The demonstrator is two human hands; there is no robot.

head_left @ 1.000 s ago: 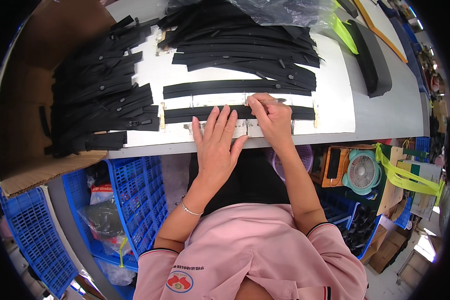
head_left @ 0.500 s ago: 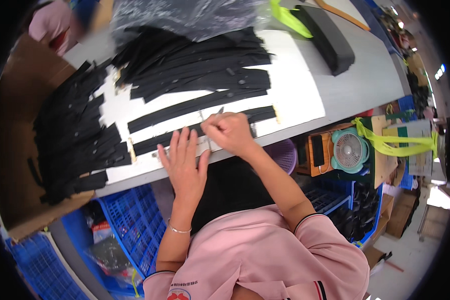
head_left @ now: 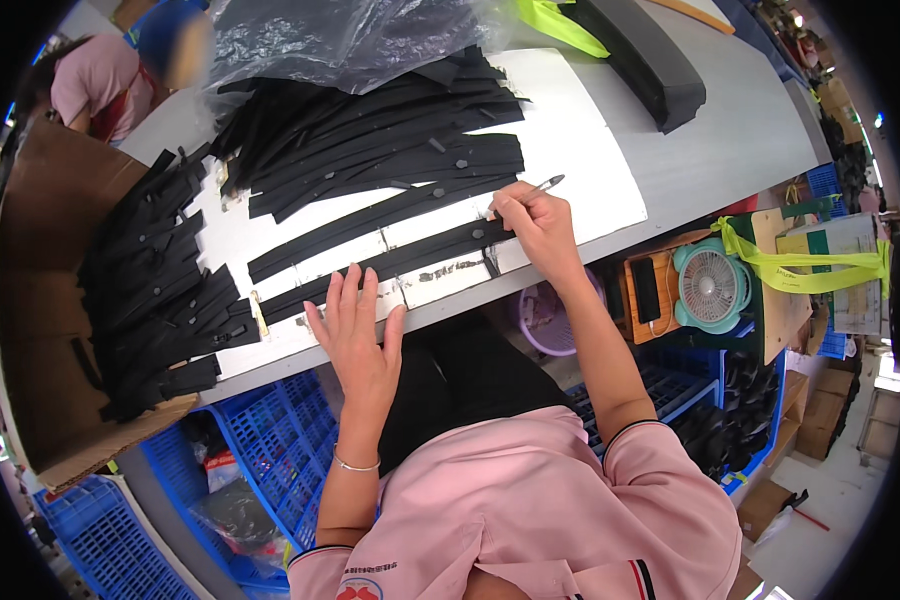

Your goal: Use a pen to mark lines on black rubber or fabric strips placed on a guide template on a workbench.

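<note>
Black strip: a long dark rubber-like strip (head_left: 390,262) lay across the white sheet (head_left: 570,170) on the desk (head_left: 710,150), near its front edge, with another strip just behind it.
Left hand: the left hand (head_left: 355,335) lay flat with fingers spread, released and gripping nothing, its fingertips at the strip's near edge, pressing on the sheet.
Right hand: the right hand (head_left: 535,222) was closed around a thin pen-like tool (head_left: 542,184), held at the strip's right end.
Stacks: loose heaps of similar strips (head_left: 370,140) sat behind, more (head_left: 150,300) on a brown cardboard (head_left: 40,300) to the left, under a clear plastic bag (head_left: 340,40).
Surroundings: a small teal fan (head_left: 712,285) stood below the desk edge; blue crates (head_left: 280,440) were underneath.
Doing it well: judging by the pose, the flat palm should keep the strip from sliding while the tool works at one end; steady downward pressure and short, controlled strokes would likely keep it aligned.
</note>
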